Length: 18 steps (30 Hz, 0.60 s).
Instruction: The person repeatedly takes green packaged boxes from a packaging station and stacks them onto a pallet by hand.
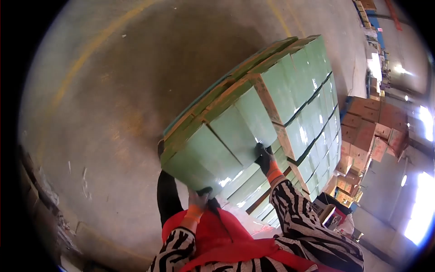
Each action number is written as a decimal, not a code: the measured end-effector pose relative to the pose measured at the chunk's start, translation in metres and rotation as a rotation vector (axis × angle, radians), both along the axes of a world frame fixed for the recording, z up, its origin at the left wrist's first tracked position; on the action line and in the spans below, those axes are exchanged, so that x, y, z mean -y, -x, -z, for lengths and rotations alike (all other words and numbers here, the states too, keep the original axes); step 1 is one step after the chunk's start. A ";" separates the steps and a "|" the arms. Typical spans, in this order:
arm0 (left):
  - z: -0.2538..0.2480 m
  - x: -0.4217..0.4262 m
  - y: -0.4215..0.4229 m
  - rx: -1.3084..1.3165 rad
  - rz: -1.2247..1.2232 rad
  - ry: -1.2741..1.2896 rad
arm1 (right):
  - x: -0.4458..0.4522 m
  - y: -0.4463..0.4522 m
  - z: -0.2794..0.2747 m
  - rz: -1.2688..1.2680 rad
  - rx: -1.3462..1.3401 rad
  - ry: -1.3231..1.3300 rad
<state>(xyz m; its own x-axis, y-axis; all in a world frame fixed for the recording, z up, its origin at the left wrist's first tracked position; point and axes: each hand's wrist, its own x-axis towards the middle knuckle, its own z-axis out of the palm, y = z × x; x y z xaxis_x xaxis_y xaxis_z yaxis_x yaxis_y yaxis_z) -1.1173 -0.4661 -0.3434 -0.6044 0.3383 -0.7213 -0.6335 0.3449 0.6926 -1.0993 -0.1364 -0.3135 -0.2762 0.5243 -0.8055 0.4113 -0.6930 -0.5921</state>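
In the head view, a large stack of green box-like blocks [299, 90] with brown sides stands in front of me. At its near left end are two green blocks side by side, a left one [197, 156] and a right one [244, 124]. My left hand [199, 199], in a dark glove with an orange cuff, is closed on the near lower edge of the left block. My right hand [265, 158], gloved alike, has its fingers bent over the near edge of the right block. The undersides of both blocks are hidden.
Concrete floor [136, 81] with yellow lines spreads to the left and beyond the stack. Brown cartons [367, 127] are piled on the right. A dark bin with odds and ends [333, 211] stands by the stack's near right side. A red apron [217, 231] covers my front.
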 end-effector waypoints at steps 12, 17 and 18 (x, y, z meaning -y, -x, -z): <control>-0.023 0.061 -0.058 -0.006 -0.245 -0.174 | 0.072 -0.141 -0.047 -0.430 -0.087 -0.237; -0.079 0.143 -0.113 -0.108 -0.141 0.057 | 0.119 -0.334 -0.107 -0.432 0.173 0.037; -0.114 0.149 -0.123 -0.021 -0.202 0.038 | 0.128 -0.379 -0.108 -0.375 0.286 0.079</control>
